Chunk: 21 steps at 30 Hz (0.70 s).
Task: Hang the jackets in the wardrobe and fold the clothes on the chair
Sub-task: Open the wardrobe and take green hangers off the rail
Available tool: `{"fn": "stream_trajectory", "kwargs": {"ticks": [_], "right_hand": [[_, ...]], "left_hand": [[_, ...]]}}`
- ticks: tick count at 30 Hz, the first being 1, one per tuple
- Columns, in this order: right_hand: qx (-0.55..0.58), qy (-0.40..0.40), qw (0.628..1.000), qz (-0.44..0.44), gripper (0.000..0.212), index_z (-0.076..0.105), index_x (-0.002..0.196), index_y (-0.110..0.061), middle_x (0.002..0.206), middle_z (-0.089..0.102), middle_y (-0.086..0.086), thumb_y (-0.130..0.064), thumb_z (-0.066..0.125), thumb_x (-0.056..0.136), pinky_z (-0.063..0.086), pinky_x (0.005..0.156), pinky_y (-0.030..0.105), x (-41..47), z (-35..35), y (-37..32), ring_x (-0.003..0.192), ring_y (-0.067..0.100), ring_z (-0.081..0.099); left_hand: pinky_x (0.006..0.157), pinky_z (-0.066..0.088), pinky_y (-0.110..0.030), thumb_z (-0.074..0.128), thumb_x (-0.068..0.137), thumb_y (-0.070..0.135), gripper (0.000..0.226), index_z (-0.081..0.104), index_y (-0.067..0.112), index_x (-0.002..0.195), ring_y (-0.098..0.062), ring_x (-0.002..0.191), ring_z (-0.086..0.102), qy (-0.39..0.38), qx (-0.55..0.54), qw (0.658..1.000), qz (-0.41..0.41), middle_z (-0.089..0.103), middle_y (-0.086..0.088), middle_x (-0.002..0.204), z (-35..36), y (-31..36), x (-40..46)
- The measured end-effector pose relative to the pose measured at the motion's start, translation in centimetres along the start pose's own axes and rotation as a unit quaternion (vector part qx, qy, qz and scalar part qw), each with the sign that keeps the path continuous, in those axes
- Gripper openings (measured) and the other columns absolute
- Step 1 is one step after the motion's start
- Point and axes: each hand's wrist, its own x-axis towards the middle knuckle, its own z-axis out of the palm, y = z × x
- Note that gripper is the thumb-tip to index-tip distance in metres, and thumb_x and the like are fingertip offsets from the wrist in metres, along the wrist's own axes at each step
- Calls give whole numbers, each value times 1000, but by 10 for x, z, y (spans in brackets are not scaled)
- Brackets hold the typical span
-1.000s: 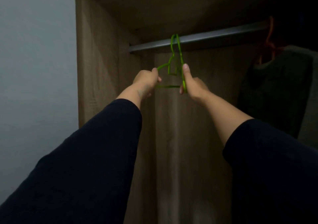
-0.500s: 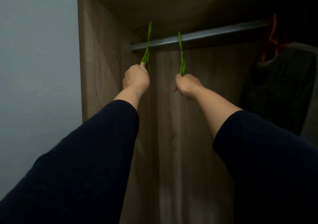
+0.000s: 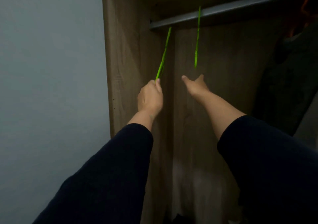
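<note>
Up inside the wardrobe point(image 3: 123, 55), the left hand point(image 3: 150, 97) pinches the lower end of a green hanger point(image 3: 163, 53) between thumb and curled fingers; this hanger leans up toward the rail point(image 3: 223, 11), its top just below the rail's left end and not hooked over it. A second green hanger point(image 3: 197, 37) hangs from the rail a little to the right, seen edge-on as a thin strip. The right hand point(image 3: 195, 86) is just beneath its lower tip, apart from it, fingers loose and spread, holding nothing. Both arms wear dark sleeves point(image 3: 106, 172) pushed back from the wrists. At the far right, an orange hanger point(image 3: 308, 1) is on the same rail with a dark garment point(image 3: 289, 72) hanging from it; the dim light hides what kind of garment it is. A pale wall point(image 3: 48, 68) runs beside the wardrobe's left panel. Neither the chair nor its clothes are in view.
</note>
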Motion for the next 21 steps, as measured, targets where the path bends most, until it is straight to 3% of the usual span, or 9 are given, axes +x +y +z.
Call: {"fn": "stream_trajectory", "kwargs": {"ticks": [3, 6, 8, 11, 14, 17, 21], "right_hand": [[21, -102, 993, 51, 69, 30, 146, -8, 141, 46, 12, -52, 42, 95, 45, 94, 40, -13, 23, 24, 121, 33, 51], [74, -140, 986, 59, 53, 49, 127, -8, 117, 59, 10, -49, 41, 96, 41, 64, 29, -26, 43, 28, 84, 23, 56], [90, -165, 980, 58, 43, 53, 116, -10, 105, 60, 9, -47, 42, 97, 43, 61, 30, -42, 55, 28, 72, 19, 53], [117, -172, 975, 82, 30, 54, 97, -11, 96, 62, 10, -40, 47, 96, 52, 63, 34, -73, 71, 36, 77, 25, 62], [114, -147, 976, 108, 24, 50, 74, -13, 82, 63, 11, -25, 51, 96, 53, 52, 32, -101, 78, 55, 60, 24, 62], [118, -157, 969, 152, 22, 51, 78, -10, 75, 56, 12, -9, 41, 97, 49, 42, 31, -127, 77, 72, 47, 21, 55], [119, -156, 958, 208, 26, 55, 112, -11, 82, 52, 15, -10, 32, 100, 46, 32, 28, -165, 60, 89, 48, 23, 52]], "left_hand": [[45, 21, -17, 30, 103, 33, 33, 48, 17, 81, -3, 53, 38, -13, 16, 1000, 0, 43, 8, 63, -2, -16, -45], [49, 28, -23, 31, 103, 32, 31, 46, 18, 80, -11, 57, 46, -40, 21, 999, -5, 51, 3, 67, 2, -35, -82], [58, 32, -29, 32, 102, 32, 29, 47, 18, 82, -19, 65, 50, -43, 43, 998, -8, 55, -5, 74, 4, -49, -116], [60, 34, -35, 34, 101, 30, 32, 53, 9, 87, -29, 71, 52, -52, 69, 996, -19, 58, -15, 80, 2, -68, -168], [61, 34, -32, 33, 101, 31, 31, 55, 10, 91, -24, 71, 49, -60, 105, 993, -17, 54, -9, 81, -8, -70, -219], [64, 40, -34, 27, 100, 32, 32, 52, 14, 91, -17, 74, 44, -106, 101, 989, 11, 55, -7, 86, -23, -64, -263], [78, 45, -32, 34, 99, 24, 27, 57, 12, 105, -15, 90, 54, -110, 16, 994, -1, 57, -4, 101, -50, -61, -293]]}}
